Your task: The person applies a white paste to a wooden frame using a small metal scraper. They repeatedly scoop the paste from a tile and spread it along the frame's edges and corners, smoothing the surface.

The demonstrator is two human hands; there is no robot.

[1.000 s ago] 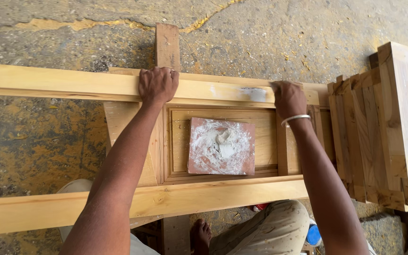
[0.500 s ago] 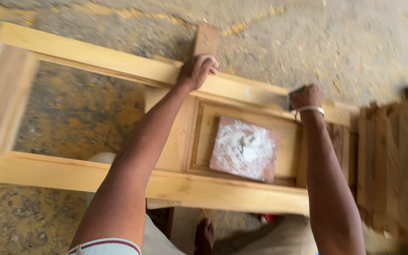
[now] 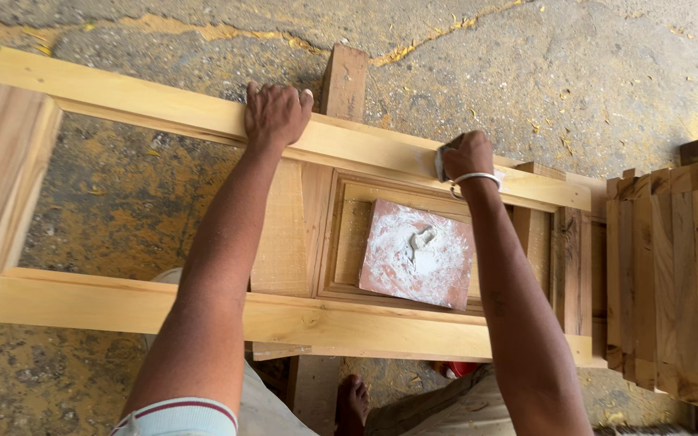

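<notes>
We have the wooden frame (image 3: 163, 109) lying flat across a support beam (image 3: 345, 81), long axis running left to right across our view, tilted slightly down to the right. Both hands sit on its far rail, so the work lies straight ahead of us at arm's reach.

Left hand (image 3: 275, 113): palm down, fingers curled over the far edge of the rail, pinning it. Not holding anything else.

Right hand (image 3: 466, 155): closed around a small flat scraper (image 3: 440, 161), pressed to the rail's top face. This hand is the nearer one to the tile (image 3: 418, 254), which rests just below it inside the panel recess, with a blob of white filler (image 3: 422, 242) on top. A stack of wooden frames (image 3: 672, 274) stands to the right, apart from both hands.

Versus one second ago: the right hand was open and flat near the rail's right end; now it is gripping the scraper further left. The view has swung left, showing the frame's left end.
</notes>
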